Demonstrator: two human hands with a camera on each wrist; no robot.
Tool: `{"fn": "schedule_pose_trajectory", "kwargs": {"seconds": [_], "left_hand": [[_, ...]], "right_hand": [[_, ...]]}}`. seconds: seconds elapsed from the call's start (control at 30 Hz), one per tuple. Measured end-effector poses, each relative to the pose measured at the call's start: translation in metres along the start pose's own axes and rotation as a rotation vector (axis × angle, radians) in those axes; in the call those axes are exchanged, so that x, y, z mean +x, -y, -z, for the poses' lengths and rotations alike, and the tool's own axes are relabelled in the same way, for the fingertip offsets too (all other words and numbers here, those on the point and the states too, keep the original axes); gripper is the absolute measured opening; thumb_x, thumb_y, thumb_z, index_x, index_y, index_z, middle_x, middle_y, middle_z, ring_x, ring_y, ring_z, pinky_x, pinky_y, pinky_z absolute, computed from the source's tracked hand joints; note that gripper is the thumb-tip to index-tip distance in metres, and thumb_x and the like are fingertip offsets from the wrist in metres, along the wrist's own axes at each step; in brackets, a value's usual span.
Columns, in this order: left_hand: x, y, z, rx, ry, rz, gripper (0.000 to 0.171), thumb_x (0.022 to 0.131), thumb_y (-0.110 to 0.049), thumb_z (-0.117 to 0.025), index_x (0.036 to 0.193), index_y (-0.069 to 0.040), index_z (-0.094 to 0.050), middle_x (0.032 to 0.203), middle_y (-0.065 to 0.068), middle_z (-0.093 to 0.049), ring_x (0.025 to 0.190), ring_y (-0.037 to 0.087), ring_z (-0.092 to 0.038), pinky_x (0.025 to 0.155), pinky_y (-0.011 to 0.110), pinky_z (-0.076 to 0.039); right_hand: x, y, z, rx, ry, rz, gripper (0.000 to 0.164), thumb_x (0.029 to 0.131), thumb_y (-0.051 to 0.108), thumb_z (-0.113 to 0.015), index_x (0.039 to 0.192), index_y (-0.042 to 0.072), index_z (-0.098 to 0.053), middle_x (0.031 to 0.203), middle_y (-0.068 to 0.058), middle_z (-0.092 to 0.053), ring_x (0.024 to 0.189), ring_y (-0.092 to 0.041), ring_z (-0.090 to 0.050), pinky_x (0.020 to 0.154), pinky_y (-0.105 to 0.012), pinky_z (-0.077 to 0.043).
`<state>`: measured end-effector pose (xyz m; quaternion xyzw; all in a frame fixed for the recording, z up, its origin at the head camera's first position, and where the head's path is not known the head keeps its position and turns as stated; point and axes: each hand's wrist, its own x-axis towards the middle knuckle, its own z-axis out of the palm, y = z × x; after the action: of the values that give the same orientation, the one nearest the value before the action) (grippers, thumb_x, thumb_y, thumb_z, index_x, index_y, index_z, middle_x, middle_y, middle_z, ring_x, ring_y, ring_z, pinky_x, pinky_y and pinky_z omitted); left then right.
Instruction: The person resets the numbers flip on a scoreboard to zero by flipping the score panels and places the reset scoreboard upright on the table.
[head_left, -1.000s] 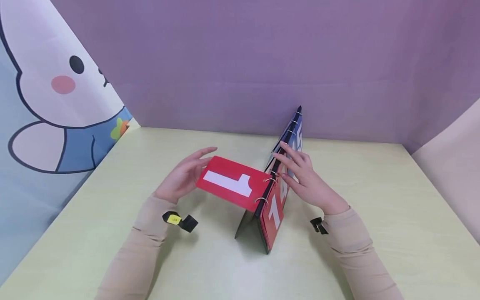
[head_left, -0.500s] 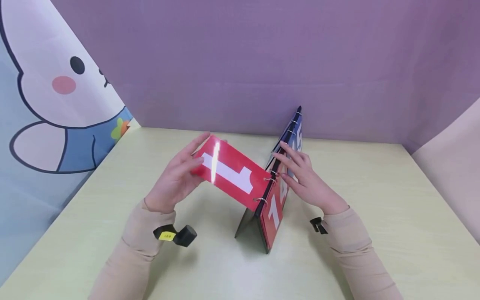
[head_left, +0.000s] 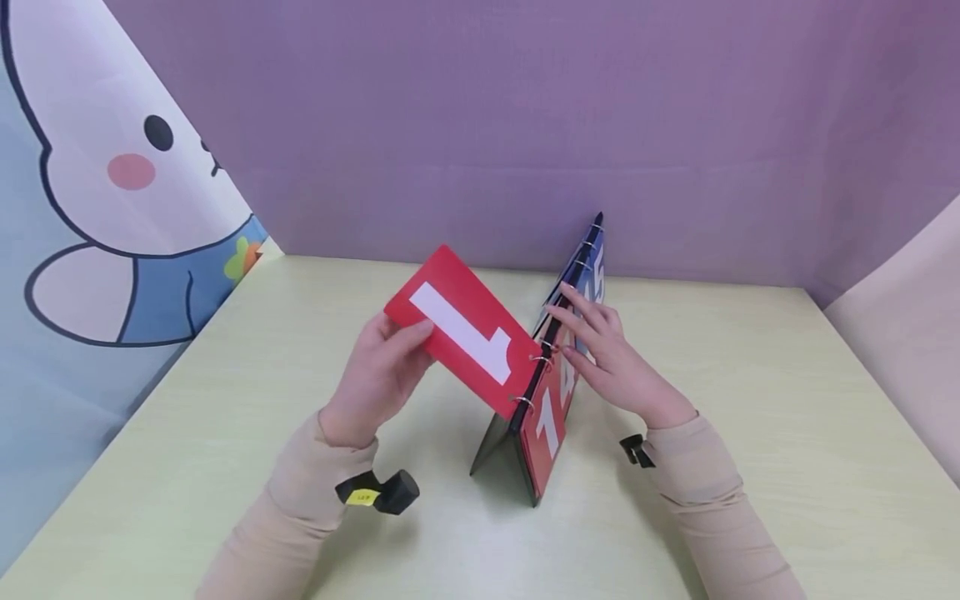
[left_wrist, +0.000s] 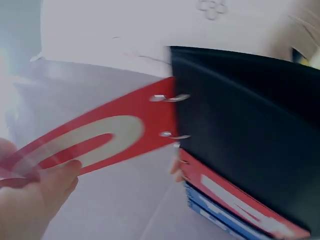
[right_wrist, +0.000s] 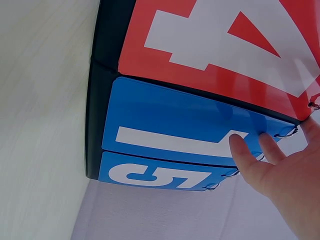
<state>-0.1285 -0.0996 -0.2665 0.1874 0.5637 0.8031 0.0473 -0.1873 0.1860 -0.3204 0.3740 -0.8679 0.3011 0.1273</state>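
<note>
A tabletop flip scoreboard [head_left: 546, 446] stands like a tent on the table, its red and blue number cards hung on rings along the top edge. My left hand [head_left: 367, 383] pinches the outer end of a red card [head_left: 467, 296] showing a white 1, thumb on its face. That card is lifted up and left of the spine, still on its rings; the left wrist view shows a 0 on its other side. My right hand [head_left: 621, 373] rests against the top edge with fingers extended, fingertips at a blue 1 card [right_wrist: 160, 107] in the right wrist view.
Beside that blue card are a red 4 card [right_wrist: 195, 62] and a blue 5 card [right_wrist: 155, 175]. The scoreboard's black backing [left_wrist: 240, 115] fills much of the left wrist view. A purple cloth [head_left: 450, 125] hangs behind the pale table [head_left: 750, 400], with a cartoon print [head_left: 90, 200] at left.
My left hand has gone from loose fingers behind the card to a pinch on its end. The card is now raised more steeply. My right hand has stayed in place.
</note>
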Motion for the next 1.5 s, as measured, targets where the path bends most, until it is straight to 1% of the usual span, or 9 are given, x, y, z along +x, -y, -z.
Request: {"fn": "schedule_pose_trajectory", "kwargs": {"seconds": [0.2, 0.33, 0.47, 0.6, 0.8, 1.0, 1.2, 1.3, 1.5], "left_hand": [[-0.006, 0.009, -0.012, 0.444, 0.076, 0.020, 0.036, 0.094, -0.007, -0.051, 0.128, 0.003, -0.046, 0.120, 0.015, -0.060, 0.100, 0.014, -0.061, 0.086, 0.032, -0.051], [-0.008, 0.012, -0.020, 0.548, 0.192, 0.030, 0.040, 0.094, -0.008, -0.053, 0.132, 0.001, -0.045, 0.125, 0.017, -0.057, 0.105, 0.022, -0.060, 0.086, 0.035, -0.052], [-0.008, 0.016, -0.028, 0.636, 0.256, -0.019, 0.042, 0.093, -0.008, -0.055, 0.134, 0.000, -0.046, 0.127, 0.014, -0.055, 0.110, 0.025, -0.057, 0.088, 0.036, -0.053], [-0.009, 0.019, -0.034, 0.704, 0.244, -0.136, 0.040, 0.092, -0.008, -0.058, 0.131, -0.001, -0.051, 0.126, 0.013, -0.058, 0.109, 0.023, -0.059, 0.089, 0.035, -0.053], [-0.006, 0.029, -0.043, 0.743, 0.306, -0.428, 0.033, 0.087, 0.001, -0.060, 0.120, 0.003, -0.062, 0.124, 0.014, -0.062, 0.116, 0.022, -0.058, 0.096, 0.033, -0.048], [-0.009, 0.036, -0.049, 0.855, 0.371, -0.520, 0.033, 0.081, -0.002, -0.064, 0.113, 0.001, -0.067, 0.118, 0.011, -0.065, 0.107, 0.019, -0.060, 0.088, 0.026, -0.051], [-0.010, 0.040, -0.044, 1.052, 0.419, -0.633, 0.026, 0.079, -0.010, -0.069, 0.104, -0.005, -0.072, 0.110, 0.005, -0.069, 0.107, 0.015, -0.062, 0.099, 0.031, -0.045], [-0.009, 0.041, -0.041, 1.124, 0.437, -0.690, 0.024, 0.078, -0.012, -0.069, 0.101, -0.007, -0.072, 0.107, 0.003, -0.070, 0.107, 0.014, -0.061, 0.102, 0.031, -0.043], [-0.007, 0.043, -0.038, 1.188, 0.454, -0.821, 0.019, 0.078, -0.009, -0.066, 0.095, -0.008, -0.072, 0.103, 0.002, -0.070, 0.105, 0.016, -0.061, 0.101, 0.031, -0.043]], "right_hand": [[0.000, 0.001, 0.000, -0.005, 0.005, 0.001, 0.053, 0.092, 0.001, -0.053, 0.142, 0.004, -0.035, 0.155, -0.018, -0.014, 0.135, -0.044, -0.013, 0.106, -0.062, -0.016], [0.000, 0.001, 0.000, -0.004, 0.003, 0.008, 0.053, 0.092, 0.001, -0.053, 0.142, 0.004, -0.035, 0.155, -0.018, -0.014, 0.135, -0.044, -0.014, 0.105, -0.062, -0.016], [0.000, 0.000, 0.000, -0.004, -0.002, 0.018, 0.053, 0.092, 0.000, -0.053, 0.142, 0.004, -0.035, 0.155, -0.018, -0.014, 0.134, -0.044, -0.014, 0.105, -0.062, -0.016], [-0.001, 0.001, 0.001, 0.000, -0.005, 0.014, 0.053, 0.092, 0.000, -0.053, 0.142, 0.005, -0.035, 0.155, -0.018, -0.014, 0.135, -0.044, -0.014, 0.106, -0.062, -0.015], [-0.001, -0.002, -0.003, -0.005, -0.066, 0.089, 0.056, 0.089, -0.002, -0.056, 0.141, 0.007, -0.038, 0.153, -0.022, -0.020, 0.131, -0.044, -0.025, 0.102, -0.063, -0.019], [0.006, -0.015, -0.009, -0.122, -0.153, 0.279, 0.076, 0.074, -0.008, -0.066, 0.140, 0.012, -0.034, 0.142, -0.029, -0.027, 0.113, -0.042, -0.046, 0.092, -0.061, -0.027], [0.002, 0.000, -0.003, -0.055, -0.058, 0.146, 0.057, 0.088, 0.001, -0.059, 0.140, 0.004, -0.035, 0.150, -0.025, -0.020, 0.130, -0.045, -0.027, 0.101, -0.063, -0.020], [0.001, 0.008, 0.000, -0.045, -0.037, 0.076, 0.057, 0.088, 0.001, -0.059, 0.140, 0.004, -0.037, 0.152, -0.021, -0.019, 0.133, -0.044, -0.022, 0.103, -0.062, -0.019], [0.001, 0.011, 0.001, -0.046, -0.034, 0.064, 0.056, 0.087, 0.001, -0.059, 0.139, 0.004, -0.037, 0.151, -0.023, -0.020, 0.133, -0.043, -0.023, 0.103, -0.062, -0.020]]}}
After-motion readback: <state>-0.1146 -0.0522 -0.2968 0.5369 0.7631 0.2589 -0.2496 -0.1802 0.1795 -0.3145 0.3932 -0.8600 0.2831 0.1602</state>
